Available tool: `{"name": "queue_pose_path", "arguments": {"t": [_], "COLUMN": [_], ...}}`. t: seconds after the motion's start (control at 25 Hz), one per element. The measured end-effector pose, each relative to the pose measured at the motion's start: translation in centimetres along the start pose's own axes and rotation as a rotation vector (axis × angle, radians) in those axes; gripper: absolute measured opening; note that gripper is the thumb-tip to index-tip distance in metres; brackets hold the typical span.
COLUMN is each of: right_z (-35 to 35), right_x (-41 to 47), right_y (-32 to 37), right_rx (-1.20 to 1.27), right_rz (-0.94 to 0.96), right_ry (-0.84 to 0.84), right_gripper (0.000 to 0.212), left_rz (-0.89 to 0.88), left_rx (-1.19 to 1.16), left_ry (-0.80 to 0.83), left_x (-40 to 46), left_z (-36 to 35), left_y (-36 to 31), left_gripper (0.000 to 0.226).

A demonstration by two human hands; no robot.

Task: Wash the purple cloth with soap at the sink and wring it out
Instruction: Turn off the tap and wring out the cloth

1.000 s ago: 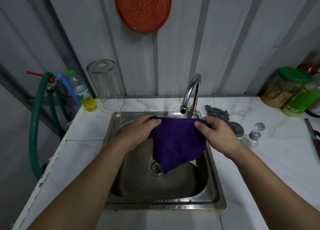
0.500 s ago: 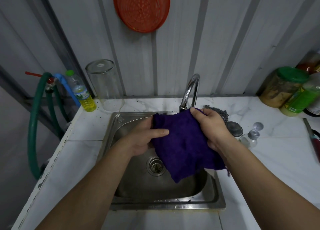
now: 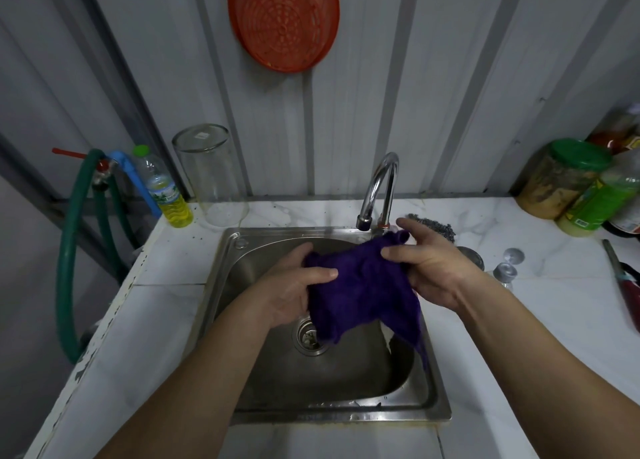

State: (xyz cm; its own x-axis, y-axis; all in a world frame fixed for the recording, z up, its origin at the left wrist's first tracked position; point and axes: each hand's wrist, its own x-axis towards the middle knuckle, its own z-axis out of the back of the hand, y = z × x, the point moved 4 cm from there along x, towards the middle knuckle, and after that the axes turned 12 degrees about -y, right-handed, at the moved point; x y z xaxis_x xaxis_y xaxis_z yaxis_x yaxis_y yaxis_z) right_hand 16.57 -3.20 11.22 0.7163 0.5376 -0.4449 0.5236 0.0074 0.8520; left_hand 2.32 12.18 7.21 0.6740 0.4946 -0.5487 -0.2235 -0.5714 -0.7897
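Over the steel sink (image 3: 429,408) I hold the purple cloth (image 3: 367,292) stretched between both hands. My left hand (image 3: 294,289) pinches its left edge with the thumb on top. Its upper right corner is gripped by my right hand (image 3: 433,268), just below the chrome tap (image 3: 379,185). The lower part of the cloth hangs down toward the drain (image 3: 310,335), and one corner trails over the sink's right rim. No water is seen running from the tap. A bottle of yellow liquid (image 3: 166,188) stands at the back left of the counter.
A clear glass jar (image 3: 211,174) stands upside down beside the bottle. A steel scourer (image 3: 440,226), a metal lid (image 3: 474,256) and small clear caps (image 3: 505,268) lie right of the sink. Green-lidded jars (image 3: 561,178) stand at the far right. A green hose (image 3: 69,250) hangs left.
My right hand has shifted its grip to the cloth's upper right corner and the cloth has dropped lower, spreading wider between my hands above the basin.
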Motion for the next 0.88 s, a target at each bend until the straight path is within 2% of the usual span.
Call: {"name": "queue_pose_path", "arguments": {"t": [0.08,0.12,0.16,0.24,0.32,0.4,0.48,0.6,0.68,0.76,0.88], "right_z": [0.9,1.0,0.9,0.4,0.0,-0.1,-0.1,-0.2,-0.2,0.0,0.7], "right_x": [0.0,-0.1,-0.2,-0.3,-0.4,-0.4,-0.7,-0.8,-0.6,-0.6,-0.4], "right_y": [0.1,0.0,-0.2,-0.9,-1.4,-1.2,-0.8,-0.4,-0.4,-0.3,-0.6], "right_rx": [-0.573,-0.831,-0.987,-1.153,-1.293,-1.347,-1.347,-1.363,-1.386,-1.294,-1.124], "right_rz": [0.319,0.485,0.602,0.679,0.752,0.84,0.895,0.946,0.952,0.889,0.697], "right_ry": [-0.092,-0.098,-0.072,0.045,0.095,0.075,0.033,-0.039,-0.057,-0.07,-0.128], "right_gripper": [0.073,0.072,0.068,0.064,0.055,0.04,0.028,0.025,0.025,0.018,0.008], "left_rz": [-0.059,-0.108,-0.168,-0.319,-0.447,-0.519,-0.603,-0.746,-0.795,-0.789,-0.612], "left_rx": [0.042,0.095,0.171,0.368,0.576,0.791,1.045,1.267,1.301,1.249,0.936], "left_ry": [-0.044,-0.061,-0.086,-0.14,-0.146,-0.09,-0.103,-0.212,-0.241,-0.22,-0.203], "left_x": [0.0,-0.1,-0.2,-0.3,-0.5,-0.9,-1.2,-1.5,-1.6,-1.5,-1.1], "left_z": [0.4,0.5,0.5,0.8,1.0,0.8,0.6,0.3,0.1,0.1,0.6], "left_y": [-0.9,-1.2,-1.5,-2.0,-2.6,-3.0,-3.1,-3.2,-3.2,-3.2,-3.1], "left_gripper": [0.09,0.079,0.067,0.052,0.053,0.062,0.064,0.038,0.024,0.017,0.01]}}
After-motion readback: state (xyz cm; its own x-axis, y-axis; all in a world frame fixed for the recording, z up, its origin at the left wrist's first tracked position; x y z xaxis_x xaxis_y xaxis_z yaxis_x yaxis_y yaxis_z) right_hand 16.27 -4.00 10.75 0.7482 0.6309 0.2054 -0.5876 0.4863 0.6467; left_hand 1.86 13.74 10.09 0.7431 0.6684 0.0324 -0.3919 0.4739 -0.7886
